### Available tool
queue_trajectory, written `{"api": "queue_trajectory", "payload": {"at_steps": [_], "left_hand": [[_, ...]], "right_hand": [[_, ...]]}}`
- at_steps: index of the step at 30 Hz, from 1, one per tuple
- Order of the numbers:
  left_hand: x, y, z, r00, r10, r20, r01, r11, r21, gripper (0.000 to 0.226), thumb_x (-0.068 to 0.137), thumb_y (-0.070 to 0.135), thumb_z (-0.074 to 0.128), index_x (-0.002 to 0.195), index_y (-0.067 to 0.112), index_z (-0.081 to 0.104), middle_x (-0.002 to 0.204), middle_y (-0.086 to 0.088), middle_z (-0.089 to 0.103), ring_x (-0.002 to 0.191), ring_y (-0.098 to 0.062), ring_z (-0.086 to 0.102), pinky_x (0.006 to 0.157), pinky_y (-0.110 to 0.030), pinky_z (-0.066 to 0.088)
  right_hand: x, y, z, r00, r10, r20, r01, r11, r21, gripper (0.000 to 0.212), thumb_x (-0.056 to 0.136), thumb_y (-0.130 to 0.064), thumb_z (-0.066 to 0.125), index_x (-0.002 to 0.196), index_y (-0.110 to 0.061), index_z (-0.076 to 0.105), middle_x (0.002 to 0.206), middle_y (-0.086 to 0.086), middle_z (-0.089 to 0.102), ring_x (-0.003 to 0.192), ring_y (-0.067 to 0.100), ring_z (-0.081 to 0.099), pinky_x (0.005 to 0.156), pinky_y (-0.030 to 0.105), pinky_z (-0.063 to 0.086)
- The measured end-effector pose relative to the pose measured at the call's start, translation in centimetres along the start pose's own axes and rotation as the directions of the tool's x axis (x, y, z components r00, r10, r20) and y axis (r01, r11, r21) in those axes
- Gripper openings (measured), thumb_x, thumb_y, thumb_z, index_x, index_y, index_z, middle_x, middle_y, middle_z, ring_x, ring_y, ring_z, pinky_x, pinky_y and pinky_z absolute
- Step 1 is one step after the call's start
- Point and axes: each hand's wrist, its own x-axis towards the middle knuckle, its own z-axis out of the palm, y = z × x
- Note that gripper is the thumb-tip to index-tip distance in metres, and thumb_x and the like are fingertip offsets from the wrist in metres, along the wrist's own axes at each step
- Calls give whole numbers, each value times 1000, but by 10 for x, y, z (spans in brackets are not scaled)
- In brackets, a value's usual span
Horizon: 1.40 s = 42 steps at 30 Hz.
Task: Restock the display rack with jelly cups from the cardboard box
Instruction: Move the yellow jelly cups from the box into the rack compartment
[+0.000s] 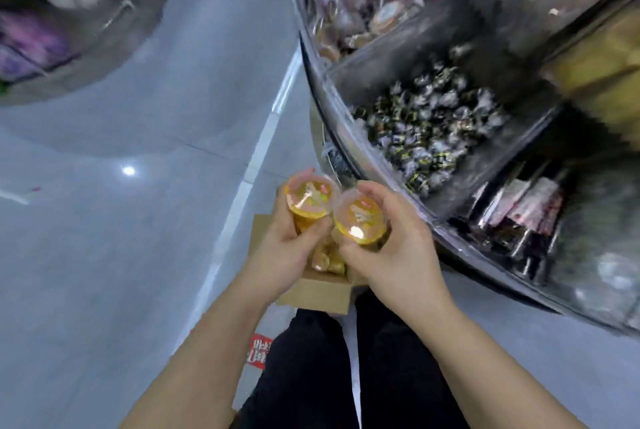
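My left hand (282,248) grips an orange jelly cup (311,198) with a clear printed lid, held upright. My right hand (394,248) grips a second orange jelly cup (358,220), which touches the first. Both cups are above the open cardboard box (318,291) on the floor, where more orange jelly cups (325,260) show between my hands. The round display rack (398,165) with clear-walled bins curves along the right, close to my right hand.
The rack bins hold black-and-gold wrapped sweets (426,130), brownish snacks (353,30) and dark packets (523,217). Grey floor (121,220) with a white line (256,151) spreads left. A second round rack (59,19) is at far left. A red label (258,354) lies by my legs.
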Motion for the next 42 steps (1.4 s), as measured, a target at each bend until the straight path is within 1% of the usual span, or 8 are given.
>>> {"api": "queue_trajectory", "payload": {"at_steps": [3,6,11,16,24,29,34,42], "left_hand": [[2,70,43,973,227,30,-228,973,36,41,75,12,70,107,24,47,94,29,62,89,9,58,75,-7,44],[12,120,89,912,390,129,-399,916,51,48,68,8,73,102,22,42,92,28,62,85,11,58,72,-6,44],[30,174,162,841,426,333,-456,890,15,54,70,19,67,114,29,38,100,29,58,99,1,58,83,-17,46],[59,197,223,796,382,470,-460,886,58,52,78,12,60,118,40,44,108,28,60,108,6,54,86,-7,41],[135,198,286,892,349,289,-444,799,405,45,63,13,76,99,31,54,101,9,65,98,-12,60,79,-23,44],[178,196,304,947,277,166,-320,754,573,39,66,12,76,95,26,53,91,5,61,95,-22,60,74,-23,39],[202,194,315,973,216,75,-211,720,661,41,71,17,73,110,16,58,109,-8,66,102,-27,60,77,-26,42],[211,186,317,993,102,67,-118,669,734,36,84,24,63,117,12,56,117,-11,63,110,-28,57,90,-33,46]], "right_hand": [[-3,-47,-70,981,-158,-116,155,987,-30,61,66,-6,73,113,-35,49,109,-20,53,100,-19,48,83,-1,34],[-10,-76,-129,923,-297,-244,275,954,-118,61,66,-16,75,117,-35,47,111,-19,54,103,-13,49,85,2,36],[-23,-82,-208,825,-339,-453,318,940,-124,62,68,-21,73,122,-35,47,113,-14,57,107,-3,54,85,6,41],[-16,-66,-265,807,-265,-528,258,962,-88,70,68,-18,76,118,-50,39,117,-19,53,109,-3,53,88,7,41],[45,-16,-327,857,17,-515,-54,997,-56,57,67,-7,70,119,-22,51,117,-3,57,104,12,55,73,6,37],[98,-9,-337,855,-23,-517,-76,983,-169,48,66,-5,68,112,-14,58,108,8,63,105,26,55,80,22,38],[129,-1,-333,854,-28,-520,-113,965,-238,42,75,-13,66,114,-16,55,113,7,59,113,27,48,83,27,39],[131,14,-328,792,249,-557,-182,968,173,56,69,-22,77,113,-5,47,101,5,63,93,24,63,73,30,50]]}}
